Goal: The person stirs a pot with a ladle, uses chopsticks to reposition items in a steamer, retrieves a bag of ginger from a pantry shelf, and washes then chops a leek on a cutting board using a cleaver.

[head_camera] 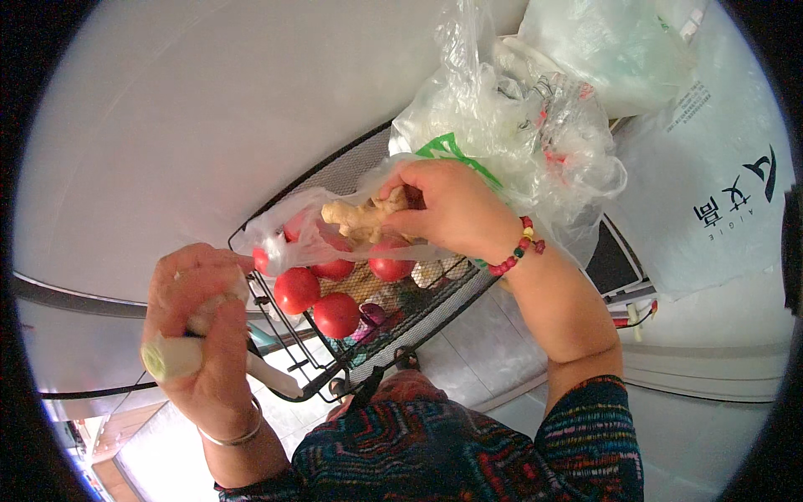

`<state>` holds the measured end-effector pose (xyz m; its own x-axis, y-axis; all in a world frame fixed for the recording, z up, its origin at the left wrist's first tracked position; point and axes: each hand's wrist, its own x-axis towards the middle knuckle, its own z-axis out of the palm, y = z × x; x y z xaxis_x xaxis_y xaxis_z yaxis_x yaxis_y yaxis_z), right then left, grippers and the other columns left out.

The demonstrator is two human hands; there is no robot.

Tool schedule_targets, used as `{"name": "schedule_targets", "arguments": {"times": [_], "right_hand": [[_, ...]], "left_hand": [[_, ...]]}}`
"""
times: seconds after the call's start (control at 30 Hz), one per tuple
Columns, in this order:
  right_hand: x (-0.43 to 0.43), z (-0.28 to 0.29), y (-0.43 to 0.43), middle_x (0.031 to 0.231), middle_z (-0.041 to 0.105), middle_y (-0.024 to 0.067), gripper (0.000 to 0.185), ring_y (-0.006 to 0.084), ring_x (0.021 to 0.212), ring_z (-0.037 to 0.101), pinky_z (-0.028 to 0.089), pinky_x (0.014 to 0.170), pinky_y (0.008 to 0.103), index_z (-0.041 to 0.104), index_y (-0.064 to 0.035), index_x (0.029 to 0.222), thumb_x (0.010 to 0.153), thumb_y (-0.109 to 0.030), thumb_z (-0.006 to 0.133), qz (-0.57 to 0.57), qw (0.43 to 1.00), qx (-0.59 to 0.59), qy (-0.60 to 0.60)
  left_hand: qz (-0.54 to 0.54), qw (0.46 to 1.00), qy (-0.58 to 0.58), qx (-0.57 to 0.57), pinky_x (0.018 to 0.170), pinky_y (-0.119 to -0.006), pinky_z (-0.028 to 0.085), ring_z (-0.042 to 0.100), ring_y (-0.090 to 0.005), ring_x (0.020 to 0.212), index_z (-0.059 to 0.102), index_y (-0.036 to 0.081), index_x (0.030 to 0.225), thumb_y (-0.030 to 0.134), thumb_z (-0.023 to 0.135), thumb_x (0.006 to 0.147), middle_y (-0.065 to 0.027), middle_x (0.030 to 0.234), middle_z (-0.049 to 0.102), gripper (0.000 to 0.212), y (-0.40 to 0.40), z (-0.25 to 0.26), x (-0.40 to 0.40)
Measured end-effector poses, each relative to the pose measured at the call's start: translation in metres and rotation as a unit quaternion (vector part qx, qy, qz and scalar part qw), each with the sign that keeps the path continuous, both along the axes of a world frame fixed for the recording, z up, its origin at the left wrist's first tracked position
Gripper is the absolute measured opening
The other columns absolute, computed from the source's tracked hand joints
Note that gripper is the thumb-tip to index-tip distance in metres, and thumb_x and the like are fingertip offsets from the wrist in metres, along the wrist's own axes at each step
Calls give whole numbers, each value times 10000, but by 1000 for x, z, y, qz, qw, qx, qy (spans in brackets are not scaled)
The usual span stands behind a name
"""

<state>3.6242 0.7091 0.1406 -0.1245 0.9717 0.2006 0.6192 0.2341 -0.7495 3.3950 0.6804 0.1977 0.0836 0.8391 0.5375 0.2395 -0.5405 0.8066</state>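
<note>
My left hand [207, 339], at the left of the head view, is closed around a pale vegetable stalk [169, 359], perhaps a leek or scallion, and a second whitish piece that I cannot identify. Near the middle, my right hand [439, 207] grips a knobbly ginger root [361, 219] between thumb and fingers. The ginger is above a thin clear plastic bag [307, 241] lying over a black mesh basket [351, 157]. Several red tomatoes [297, 290] rest in the basket's upper level, some under the bag. Garlic [428, 273] and a purple vegetable [371, 314] show through the mesh below.
Crumpled plastic bags [495, 125] are heaped behind the basket. A large white bag [709, 207] with printed writing hangs at the right. A smooth grey panel [188, 125] stands along the left and back. Floor tiles [477, 339] show beneath the basket.
</note>
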Motion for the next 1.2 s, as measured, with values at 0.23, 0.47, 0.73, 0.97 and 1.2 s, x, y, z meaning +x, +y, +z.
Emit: {"name": "schedule_targets", "arguments": {"times": [0.23, 0.47, 0.73, 0.97, 1.2], "right_hand": [[7, -4, 2, 664, 558, 38, 158, 110, 608, 514, 420, 571, 237, 587, -30, 848, 759, -158, 615, 63, 995, 25, 72], [3, 0, 0, 657, 512, -26, 202, 28, 533, 419, 340, 456, 188, 578, -25, 871, 872, -213, 505, 42, 983, -51, 171], [-11, 3, 4, 678, 499, -26, 203, 26, 514, 401, 317, 427, 178, 545, -23, 974, 852, -183, 521, 41, 961, -56, 269], [-28, -10, -33, 617, 460, -40, 134, 45, 519, 386, 307, 436, 211, 533, -28, 872, 836, -150, 491, -12, 980, -104, 167], [25, -47, -40, 1233, 400, 141, 496, 241, 1100, 416, 346, 898, 315, 349, -8, 1273, 881, -295, 449, -19, 936, -105, 335]], "left_hand": [[-69, 972, 194, 112, 568, -293, 450, 561, -230, 661, 610, 51, 744, -46, 639, 577, -103, 816, 555, 196, -6, 10, 24], [3, 913, 396, 97, 626, -342, 472, 586, -267, 727, 629, 86, 808, 159, 684, 643, -94, 838, 572, 189, 17, -7, 46], [25, 845, 530, 59, 595, -369, 490, 599, -270, 720, 620, 116, 836, 314, 662, 669, -104, 813, 586, 263, 40, -22, 49], [11, 855, 519, 4, 552, -361, 500, 621, -260, 696, 630, 62, 731, 306, 634, 668, -143, 829, 606, 252, 23, -34, 46], [-10, 877, 480, 18, 602, -342, 487, 595, -281, 785, 650, 38, 799, 269, 636, 640, -161, 900, 581, 281, 18, -56, 83]]}}
